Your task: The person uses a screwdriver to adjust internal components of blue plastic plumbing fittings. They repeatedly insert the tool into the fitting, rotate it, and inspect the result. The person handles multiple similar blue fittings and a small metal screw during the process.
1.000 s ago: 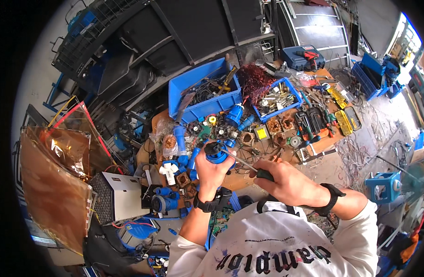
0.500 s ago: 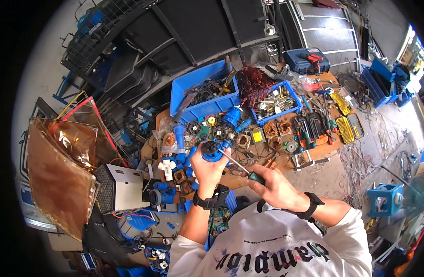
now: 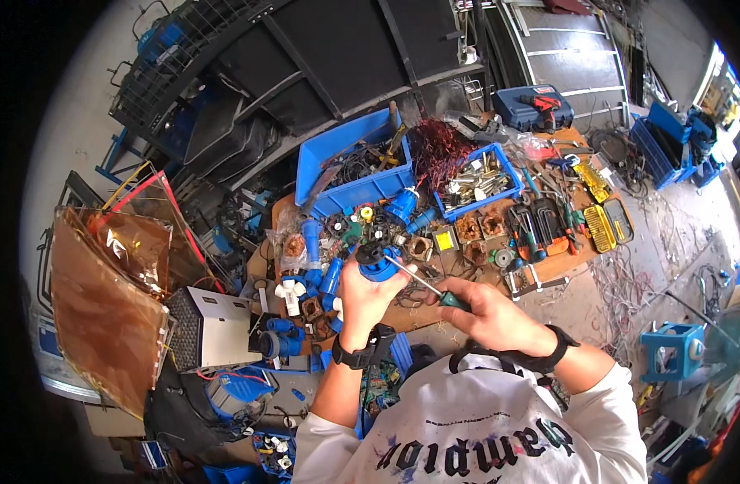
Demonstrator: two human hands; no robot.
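My left hand is wrapped round a blue cylindrical part with a black top, held above the near edge of the workbench. In my right hand is a screwdriver with a green handle. Its metal shaft slants up and left, and the tip meets the side of the black top; whether it sits in a slot or on a screw is too small to tell. Just left of my left hand lie a blue tube-shaped part and a white plastic fitting.
Behind my hands stand a big blue bin of cables and tools and a blue tray of metal pieces. Pliers and clamps lie at right, near a yellow bit case. A white box stands left of the workbench.
The blue part in my left hand has shifted slightly right and turned a little. My right hand has moved slightly right with the screwdriver, whose tip remains at the part.
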